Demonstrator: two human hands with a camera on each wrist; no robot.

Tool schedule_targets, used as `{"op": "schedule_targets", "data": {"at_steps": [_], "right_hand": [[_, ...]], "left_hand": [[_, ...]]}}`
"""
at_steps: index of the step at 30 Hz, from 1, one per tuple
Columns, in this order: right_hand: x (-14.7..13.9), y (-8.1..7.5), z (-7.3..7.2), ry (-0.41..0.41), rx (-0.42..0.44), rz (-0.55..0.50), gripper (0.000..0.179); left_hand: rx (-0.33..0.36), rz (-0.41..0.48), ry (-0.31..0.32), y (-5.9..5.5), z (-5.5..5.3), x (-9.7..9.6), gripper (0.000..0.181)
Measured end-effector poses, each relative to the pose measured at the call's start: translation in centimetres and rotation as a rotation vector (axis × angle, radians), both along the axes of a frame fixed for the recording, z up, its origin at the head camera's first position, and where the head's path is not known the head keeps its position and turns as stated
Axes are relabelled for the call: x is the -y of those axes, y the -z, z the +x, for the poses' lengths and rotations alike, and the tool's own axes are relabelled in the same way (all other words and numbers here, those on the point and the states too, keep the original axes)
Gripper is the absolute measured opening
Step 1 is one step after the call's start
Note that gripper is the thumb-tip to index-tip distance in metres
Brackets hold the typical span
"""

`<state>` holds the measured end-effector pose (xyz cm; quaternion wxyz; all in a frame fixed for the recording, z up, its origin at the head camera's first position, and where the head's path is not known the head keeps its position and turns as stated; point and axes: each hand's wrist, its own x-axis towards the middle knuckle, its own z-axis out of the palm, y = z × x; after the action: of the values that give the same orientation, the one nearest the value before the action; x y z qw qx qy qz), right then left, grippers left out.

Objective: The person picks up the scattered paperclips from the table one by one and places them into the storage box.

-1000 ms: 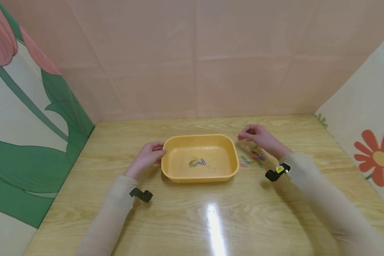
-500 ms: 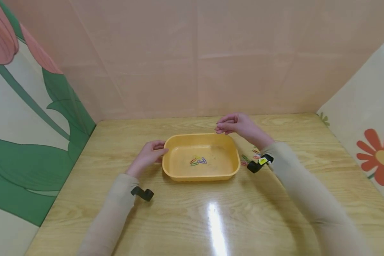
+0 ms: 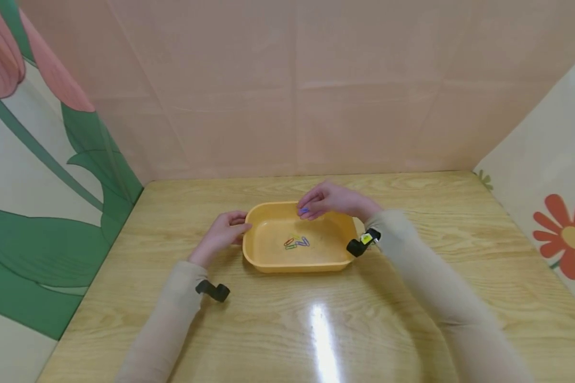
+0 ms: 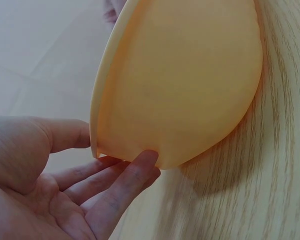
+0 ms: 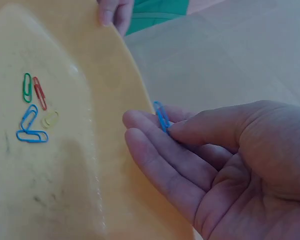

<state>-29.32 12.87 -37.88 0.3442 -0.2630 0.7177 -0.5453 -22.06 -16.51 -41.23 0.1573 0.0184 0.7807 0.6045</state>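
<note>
A yellow plastic tray (image 3: 293, 268) stands on the wooden table. My left hand (image 3: 224, 234) grips its left end, thumb at the rim and fingers against the outer wall (image 4: 190, 80) in the left wrist view. Over the far side of the tray, my right hand (image 3: 333, 199) pinches a blue paper clip (image 5: 161, 117) between thumb and fingers. On the tray's floor lie a green paper clip (image 5: 27, 88), a red one, a pale yellow one and two blue paper clips (image 5: 32, 136).
Right of the tray, the right wrist and its black camera mount (image 3: 359, 246) cover most of the spot where loose clips lay. A pink sheet (image 3: 292, 96) rises behind the wooden table (image 3: 268, 330), and flower-patterned panels (image 3: 563, 229) flank it.
My right hand has moved left from beside the loose clips to over the tray, and the blue paper clip now shows at its fingertips. The left hand stays at the tray's end.
</note>
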Motion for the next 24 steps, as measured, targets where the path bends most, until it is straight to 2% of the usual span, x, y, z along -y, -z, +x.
{"op": "schedule_targets", "data": {"at_steps": [4, 11, 13, 16, 21, 24], "right_hand": [[1.0, 0.4, 0.0, 0.008, -0.024, 0.069, 0.027], [2.1, 0.8, 0.1, -0.003, -0.088, 0.152, 0.029], [2.3, 0.7, 0.2, 0.000, -0.095, 0.172, 0.029], [2.3, 0.6, 0.3, 0.014, -0.102, 0.200, 0.029], [2.0, 0.5, 0.2, 0.012, -0.117, 0.212, 0.032], [1.7, 0.3, 0.2, 0.007, -0.113, 0.202, 0.033]], "left_hand": [[0.012, 0.011, 0.005, -0.3, 0.2, 0.0, 0.039], [0.035, 0.024, 0.031, -2.2, 1.1, -0.4, 0.040], [0.032, 0.018, 0.034, -2.3, 1.2, -0.5, 0.041], [0.030, 0.017, 0.029, -2.0, 1.0, -0.4, 0.041], [0.011, 0.007, 0.011, -0.5, 0.3, -0.2, 0.038], [-0.003, -0.003, 0.003, 0.0, 0.1, -0.2, 0.037]]}}
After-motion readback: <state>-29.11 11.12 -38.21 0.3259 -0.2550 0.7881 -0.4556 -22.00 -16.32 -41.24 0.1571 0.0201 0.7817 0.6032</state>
